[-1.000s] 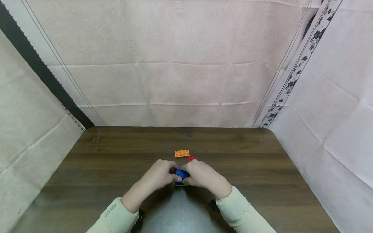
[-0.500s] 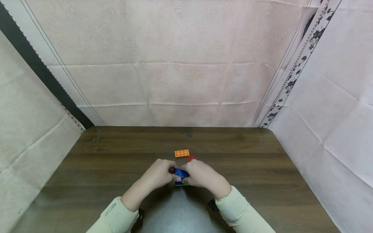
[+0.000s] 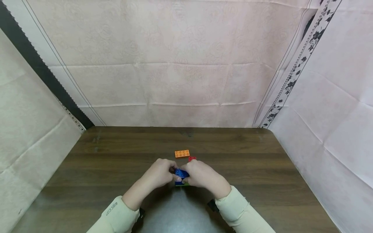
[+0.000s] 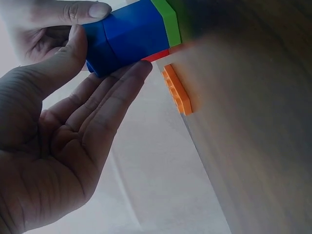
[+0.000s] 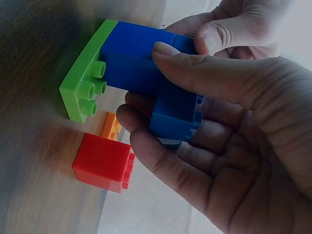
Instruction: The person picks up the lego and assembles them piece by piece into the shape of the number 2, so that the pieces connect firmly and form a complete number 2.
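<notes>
A stack of toy building bricks stands on the table between the hands. A green plate brick (image 5: 78, 83) forms its base, with some studs bare. On that sits a blue brick (image 5: 134, 41), topped by another blue brick (image 5: 173, 114) that overhangs toward the right hand. The left hand (image 3: 161, 173) pinches the top blue brick, its thumb on the near side and fingers behind. From the other side the right hand (image 3: 203, 176) grips the same brick, thumb against the near face and fingers curled around the overhanging end. Fingers partly hide the stack in the head view.
A red brick (image 5: 100, 161) stands just behind the right hand, mostly hidden in the head view. Farther back lies a flat orange brick (image 3: 182, 153). The wooden table (image 3: 131, 139) ends at a pale cloth backdrop (image 3: 175, 87), with cloth on both sides too.
</notes>
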Available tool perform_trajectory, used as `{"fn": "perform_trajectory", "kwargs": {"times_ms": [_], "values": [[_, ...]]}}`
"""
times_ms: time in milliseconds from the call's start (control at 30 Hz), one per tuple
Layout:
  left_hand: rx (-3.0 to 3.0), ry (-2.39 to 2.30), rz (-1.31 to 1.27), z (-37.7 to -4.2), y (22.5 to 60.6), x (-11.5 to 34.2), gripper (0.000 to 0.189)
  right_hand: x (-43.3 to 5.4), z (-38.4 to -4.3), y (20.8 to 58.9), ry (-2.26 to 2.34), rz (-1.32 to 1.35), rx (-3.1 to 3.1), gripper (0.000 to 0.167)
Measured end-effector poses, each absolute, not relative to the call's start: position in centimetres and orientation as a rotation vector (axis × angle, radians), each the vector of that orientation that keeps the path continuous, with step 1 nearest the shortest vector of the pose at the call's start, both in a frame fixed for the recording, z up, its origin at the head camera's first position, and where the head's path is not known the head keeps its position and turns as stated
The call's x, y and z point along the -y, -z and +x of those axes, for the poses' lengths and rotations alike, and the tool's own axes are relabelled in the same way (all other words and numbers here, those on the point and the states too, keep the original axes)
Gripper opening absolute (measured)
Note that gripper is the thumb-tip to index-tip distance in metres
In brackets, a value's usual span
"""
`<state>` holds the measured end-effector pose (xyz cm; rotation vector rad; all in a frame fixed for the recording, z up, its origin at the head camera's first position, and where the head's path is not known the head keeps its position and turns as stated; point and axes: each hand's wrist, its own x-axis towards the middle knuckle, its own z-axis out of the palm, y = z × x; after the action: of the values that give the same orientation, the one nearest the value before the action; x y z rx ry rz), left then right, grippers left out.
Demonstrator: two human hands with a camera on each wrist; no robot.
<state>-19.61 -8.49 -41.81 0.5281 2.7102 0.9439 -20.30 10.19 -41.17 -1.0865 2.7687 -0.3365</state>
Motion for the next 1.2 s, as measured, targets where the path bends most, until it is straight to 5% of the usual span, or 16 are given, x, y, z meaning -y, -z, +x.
{"fn": "perform_trajectory", "kwargs": {"times_ms": [1200], "values": [[-2.708,-0.934,0.521,-19.65,41.68,8.28,0.018,-10.14,-20.19,41.08,0.334,-1.083,-2.775,0.011]]}}
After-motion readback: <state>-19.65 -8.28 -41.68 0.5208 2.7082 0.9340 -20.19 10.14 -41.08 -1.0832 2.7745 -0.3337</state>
